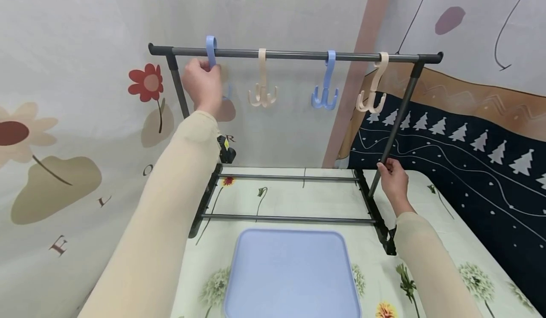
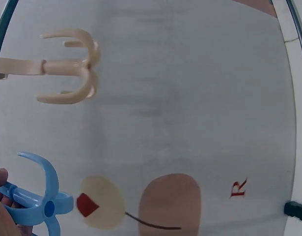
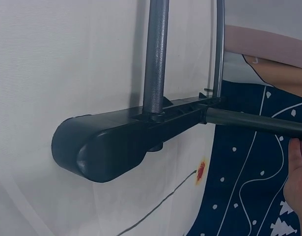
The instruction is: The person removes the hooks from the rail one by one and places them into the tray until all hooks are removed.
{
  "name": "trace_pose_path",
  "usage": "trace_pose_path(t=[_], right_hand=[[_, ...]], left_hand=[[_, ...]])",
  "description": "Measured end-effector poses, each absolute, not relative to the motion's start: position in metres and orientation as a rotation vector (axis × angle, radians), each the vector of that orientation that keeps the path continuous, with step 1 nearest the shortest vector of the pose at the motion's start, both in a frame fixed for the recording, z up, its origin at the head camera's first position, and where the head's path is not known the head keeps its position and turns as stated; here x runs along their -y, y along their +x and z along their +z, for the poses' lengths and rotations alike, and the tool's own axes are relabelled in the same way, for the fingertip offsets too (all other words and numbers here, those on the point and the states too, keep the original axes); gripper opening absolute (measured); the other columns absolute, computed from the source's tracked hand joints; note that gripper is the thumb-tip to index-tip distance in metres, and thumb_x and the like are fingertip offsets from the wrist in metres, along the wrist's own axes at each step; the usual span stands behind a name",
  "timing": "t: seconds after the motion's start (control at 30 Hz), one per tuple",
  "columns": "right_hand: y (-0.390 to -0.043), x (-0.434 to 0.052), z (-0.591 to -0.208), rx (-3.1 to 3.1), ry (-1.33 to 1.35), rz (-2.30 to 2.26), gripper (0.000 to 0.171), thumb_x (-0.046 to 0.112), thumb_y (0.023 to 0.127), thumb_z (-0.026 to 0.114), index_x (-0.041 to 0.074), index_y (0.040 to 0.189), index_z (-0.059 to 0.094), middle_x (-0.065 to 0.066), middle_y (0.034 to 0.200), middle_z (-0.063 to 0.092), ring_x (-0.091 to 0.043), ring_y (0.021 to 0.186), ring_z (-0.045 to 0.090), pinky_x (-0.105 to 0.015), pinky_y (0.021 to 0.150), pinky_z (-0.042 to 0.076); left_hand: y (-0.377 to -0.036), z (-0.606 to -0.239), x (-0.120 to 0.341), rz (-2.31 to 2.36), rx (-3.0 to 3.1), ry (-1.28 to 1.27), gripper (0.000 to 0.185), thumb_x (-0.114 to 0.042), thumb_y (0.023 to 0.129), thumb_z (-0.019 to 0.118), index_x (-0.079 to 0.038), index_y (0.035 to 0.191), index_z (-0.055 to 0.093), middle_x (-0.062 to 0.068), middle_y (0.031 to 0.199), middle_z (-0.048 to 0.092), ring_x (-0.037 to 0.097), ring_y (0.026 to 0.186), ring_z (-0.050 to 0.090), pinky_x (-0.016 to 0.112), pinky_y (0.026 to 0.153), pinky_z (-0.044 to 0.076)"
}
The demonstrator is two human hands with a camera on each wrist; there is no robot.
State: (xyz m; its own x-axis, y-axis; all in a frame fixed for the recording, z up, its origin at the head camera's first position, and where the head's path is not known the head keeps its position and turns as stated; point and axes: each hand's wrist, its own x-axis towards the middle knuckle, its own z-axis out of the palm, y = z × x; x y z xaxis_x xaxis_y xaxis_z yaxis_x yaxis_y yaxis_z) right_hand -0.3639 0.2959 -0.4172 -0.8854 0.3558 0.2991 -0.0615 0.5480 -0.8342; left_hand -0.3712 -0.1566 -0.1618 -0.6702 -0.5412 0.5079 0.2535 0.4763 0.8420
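Under bar, near left end, pinching upright hook with left hand; lower at right, gripping slanted post with right hand.

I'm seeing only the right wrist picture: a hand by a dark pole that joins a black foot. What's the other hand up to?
Observer: The left hand is pinching a blue hook looped over the top bar.
Visitor: Oh! Is anything else hanging up there?
Observer: Yes, three more, left to right: a beige hook, a second blue hook and a second beige hook.
Visitor: And lower down, near the person?
Observer: A pale blue tray lies on the flowered cloth, nearer the head camera than the front rod.
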Motion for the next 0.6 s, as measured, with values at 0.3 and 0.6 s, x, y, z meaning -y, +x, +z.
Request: trace_pose_path(t=[0.3,0.6], right_hand=[[-0.362,-0.296,-0.414,2.357,-0.226,1.314,0.049,0.035,0.106,0.045,-0.002,0.137,0.047,-0.023,0.133,0.056,-0.036,0.12,0.054,-0.049,0.1,0.044],[-0.362,-0.296,-0.414,2.366,-0.221,1.301,0.048,0.034,0.106,0.046,-0.003,0.136,0.047,-0.023,0.131,0.056,-0.037,0.118,0.055,-0.049,0.099,0.044]], left_hand=[[-0.365,-0.148,0.155,-1.342,1.884,0.223,0.027,-0.024,0.095,0.068,-0.005,0.115,0.068,0.007,0.115,0.07,0.015,0.104,0.063,0.024,0.093,0.047],[-0.351,-0.172,0.16,-1.348,1.885,0.176,0.028,-0.026,0.094,0.07,-0.007,0.113,0.068,0.007,0.11,0.07,0.012,0.097,0.062,0.028,0.09,0.047]])
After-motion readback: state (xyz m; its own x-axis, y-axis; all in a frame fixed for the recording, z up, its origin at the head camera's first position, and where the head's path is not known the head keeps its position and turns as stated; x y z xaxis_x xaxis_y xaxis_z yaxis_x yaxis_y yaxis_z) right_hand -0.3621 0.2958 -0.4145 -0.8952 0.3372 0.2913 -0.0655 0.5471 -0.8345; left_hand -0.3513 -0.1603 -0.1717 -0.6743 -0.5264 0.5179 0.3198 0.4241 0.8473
